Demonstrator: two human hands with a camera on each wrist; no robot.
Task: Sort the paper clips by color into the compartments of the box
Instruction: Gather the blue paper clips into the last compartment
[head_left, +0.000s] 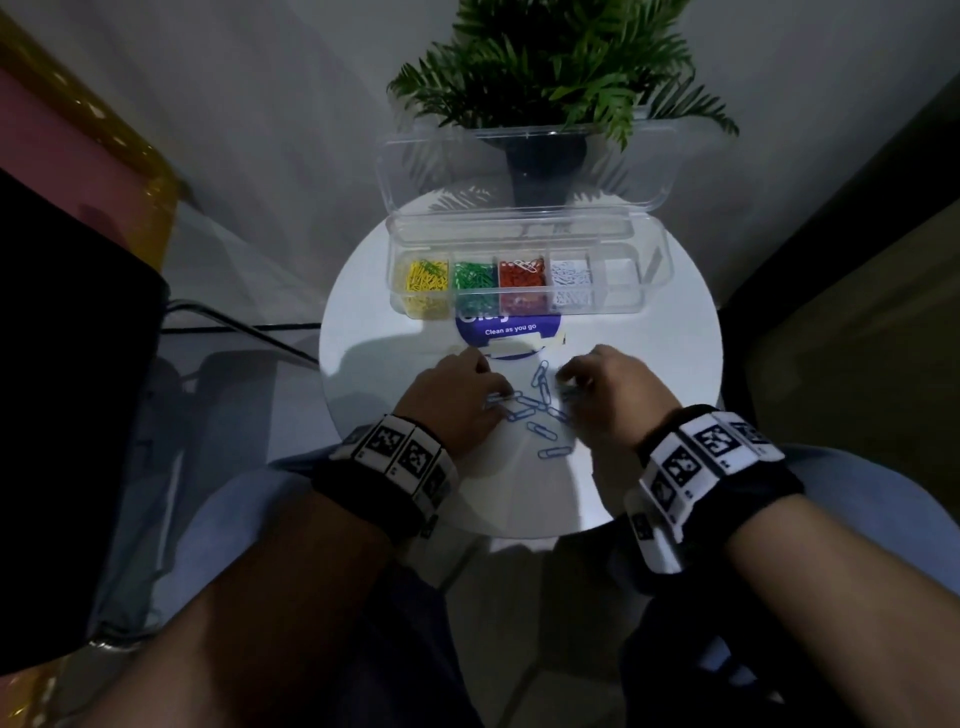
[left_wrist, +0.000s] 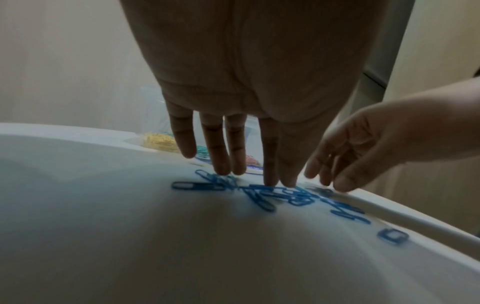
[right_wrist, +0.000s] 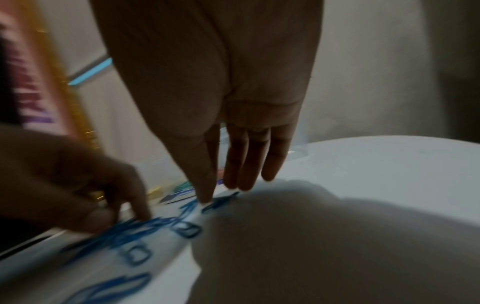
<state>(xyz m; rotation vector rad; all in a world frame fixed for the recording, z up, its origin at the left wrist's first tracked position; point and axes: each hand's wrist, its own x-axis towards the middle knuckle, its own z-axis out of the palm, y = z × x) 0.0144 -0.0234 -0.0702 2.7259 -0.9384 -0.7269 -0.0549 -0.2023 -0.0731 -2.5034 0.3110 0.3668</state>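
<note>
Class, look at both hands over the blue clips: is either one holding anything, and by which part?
Left hand: nothing held; straight fingertips rest on the blue paper clips. Right hand: thumb and forefinger meet at a clip, but blur hides any real pinch.

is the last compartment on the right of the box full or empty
Empty: the rightmost compartment of the box shows only clear plastic, beside the white clips.

A dim room is seen. A round white tabletop (head_left: 649, 415) is set against pale grey walls (head_left: 260, 104). A potted fern (head_left: 550, 67) is placed at its far edge. A black chair (head_left: 67, 389) is stood left.
</note>
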